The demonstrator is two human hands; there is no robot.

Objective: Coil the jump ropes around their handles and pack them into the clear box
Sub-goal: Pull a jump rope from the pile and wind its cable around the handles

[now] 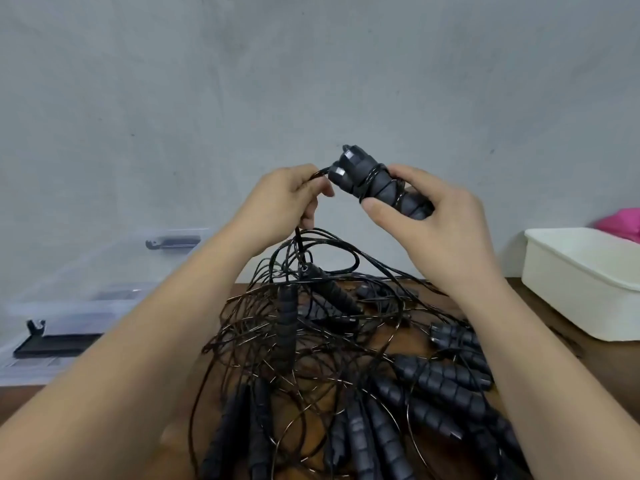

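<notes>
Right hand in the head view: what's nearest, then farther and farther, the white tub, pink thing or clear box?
From the right hand:
1. The white tub, on its right.
2. The pink thing, behind the tub.
3. The clear box, far left.

Tangled rope pile (346, 341) in the middle, clear box (104, 258) at left, white tub (571, 289) at right

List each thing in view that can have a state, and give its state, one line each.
paired handles: partly wrapped in cord
left hand: pinching the cord
right hand: holding the paired handles
rope pile: tangled, uncoiled
clear box: no ropes seen inside
white tub: lidless
</notes>
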